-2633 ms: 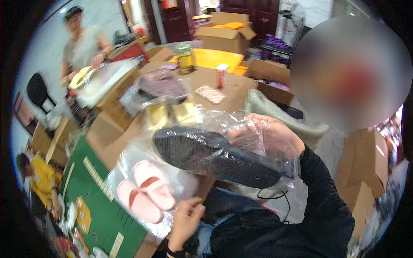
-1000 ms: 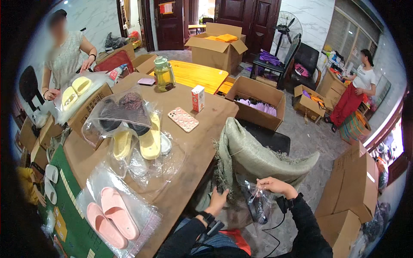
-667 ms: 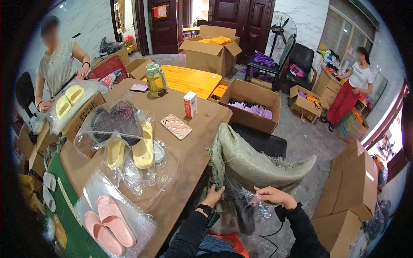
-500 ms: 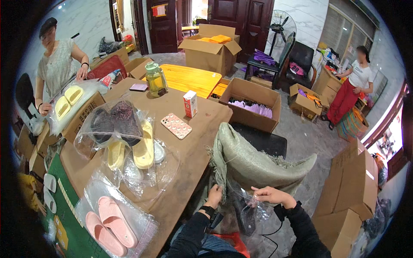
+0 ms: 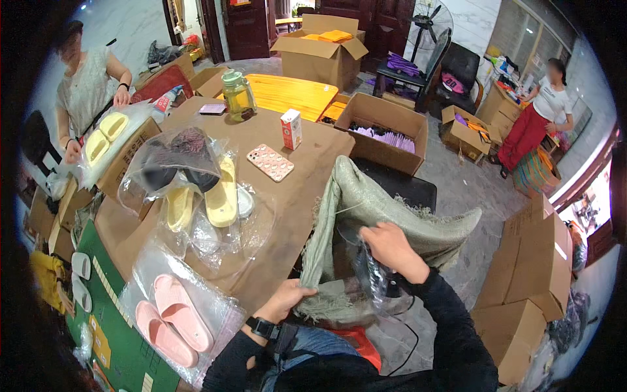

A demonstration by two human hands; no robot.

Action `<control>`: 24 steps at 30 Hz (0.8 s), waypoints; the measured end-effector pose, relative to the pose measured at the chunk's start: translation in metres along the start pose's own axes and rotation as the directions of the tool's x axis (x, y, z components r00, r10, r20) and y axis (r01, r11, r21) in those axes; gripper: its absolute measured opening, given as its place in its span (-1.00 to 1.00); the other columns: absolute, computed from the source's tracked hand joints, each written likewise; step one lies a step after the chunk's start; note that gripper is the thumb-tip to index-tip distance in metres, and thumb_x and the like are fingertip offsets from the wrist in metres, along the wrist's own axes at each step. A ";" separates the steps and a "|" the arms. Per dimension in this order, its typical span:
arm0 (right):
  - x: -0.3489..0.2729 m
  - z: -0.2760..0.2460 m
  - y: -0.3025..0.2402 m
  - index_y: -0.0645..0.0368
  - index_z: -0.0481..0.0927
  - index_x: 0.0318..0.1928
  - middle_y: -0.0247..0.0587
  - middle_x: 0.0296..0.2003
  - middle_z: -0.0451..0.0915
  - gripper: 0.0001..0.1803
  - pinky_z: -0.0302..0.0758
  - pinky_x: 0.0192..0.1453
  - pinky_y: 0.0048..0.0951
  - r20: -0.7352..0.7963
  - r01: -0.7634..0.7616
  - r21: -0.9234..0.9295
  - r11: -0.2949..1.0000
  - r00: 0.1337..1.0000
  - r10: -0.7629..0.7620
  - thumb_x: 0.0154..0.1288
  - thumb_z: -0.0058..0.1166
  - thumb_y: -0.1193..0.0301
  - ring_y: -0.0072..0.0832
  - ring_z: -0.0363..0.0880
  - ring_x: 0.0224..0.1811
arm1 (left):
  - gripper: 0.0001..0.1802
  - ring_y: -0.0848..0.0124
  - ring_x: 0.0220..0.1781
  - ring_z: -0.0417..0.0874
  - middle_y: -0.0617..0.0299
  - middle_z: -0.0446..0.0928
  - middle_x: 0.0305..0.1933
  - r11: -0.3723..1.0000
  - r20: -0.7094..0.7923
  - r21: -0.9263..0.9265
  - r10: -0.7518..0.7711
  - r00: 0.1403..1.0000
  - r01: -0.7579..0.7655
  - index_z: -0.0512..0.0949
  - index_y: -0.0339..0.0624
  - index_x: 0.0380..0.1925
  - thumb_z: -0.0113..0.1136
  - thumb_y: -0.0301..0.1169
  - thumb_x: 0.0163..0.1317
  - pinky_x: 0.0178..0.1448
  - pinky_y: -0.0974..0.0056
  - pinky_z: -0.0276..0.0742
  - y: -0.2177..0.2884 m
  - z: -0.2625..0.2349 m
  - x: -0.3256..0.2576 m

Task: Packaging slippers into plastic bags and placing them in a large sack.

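At five o'clock, the right hand [image 5: 390, 251] grips a clear bag [image 5: 379, 295] — contents blurred, probably a dark slipper [image 5: 370, 271] — at the woven sack's [image 5: 372, 196] mouth; at six, the left hand [image 5: 286, 298] pinches its frayed rim [image 5: 326, 311]. Two o'clock: carton [image 5: 384, 157] of lilac items [image 5: 392, 141].
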State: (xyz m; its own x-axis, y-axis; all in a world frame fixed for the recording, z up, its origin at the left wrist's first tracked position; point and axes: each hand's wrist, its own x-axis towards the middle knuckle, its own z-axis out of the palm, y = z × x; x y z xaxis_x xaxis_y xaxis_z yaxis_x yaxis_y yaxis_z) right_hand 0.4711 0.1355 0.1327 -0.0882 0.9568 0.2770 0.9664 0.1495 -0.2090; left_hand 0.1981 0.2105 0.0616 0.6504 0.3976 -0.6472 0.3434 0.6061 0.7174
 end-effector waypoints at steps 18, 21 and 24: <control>0.118 -0.051 -0.171 0.23 0.15 0.33 0.10 0.26 0.27 -0.09 0.24 0.33 -0.18 -0.144 0.205 0.406 0.891 0.977 -0.159 0.06 0.29 0.12 -0.03 0.25 0.31 | -0.66 0.25 -0.04 0.64 0.08 0.57 0.00 0.855 0.108 -0.501 -0.095 0.990 0.137 0.45 -0.38 0.07 0.08 -0.46 0.33 0.03 0.17 0.58 -0.052 0.018 -0.047; 0.183 -0.020 -0.204 0.20 -0.03 0.41 0.06 0.40 0.04 0.15 0.04 0.43 0.00 -0.231 0.277 0.291 0.916 0.949 -0.213 -0.05 0.34 -0.02 0.01 0.02 0.43 | -0.65 0.27 0.10 0.55 0.13 0.52 0.09 0.809 0.007 -0.580 0.125 0.992 -0.098 0.42 -0.34 0.09 0.07 -0.44 0.35 0.17 0.15 0.49 -0.057 0.022 -0.045; 0.232 0.007 -0.236 0.17 -0.15 0.44 0.02 0.44 -0.09 0.28 -0.08 0.43 0.20 -0.239 0.181 0.165 0.970 0.961 -0.139 -0.13 0.36 -0.10 0.03 -0.12 0.48 | -0.68 0.25 0.10 0.54 0.12 0.52 0.09 0.703 0.068 -0.687 0.316 0.946 -0.186 0.43 -0.30 0.08 0.04 -0.43 0.37 0.18 0.14 0.47 -0.061 0.018 -0.046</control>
State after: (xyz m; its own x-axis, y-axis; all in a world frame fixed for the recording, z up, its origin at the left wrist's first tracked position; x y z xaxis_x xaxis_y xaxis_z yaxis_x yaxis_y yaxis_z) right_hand 0.2205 0.3244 0.2395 -0.1612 0.8391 0.5195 0.8813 0.3593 -0.3070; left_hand 0.1591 0.1428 0.0526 0.7698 0.5213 -0.3683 -0.3448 0.8252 0.4474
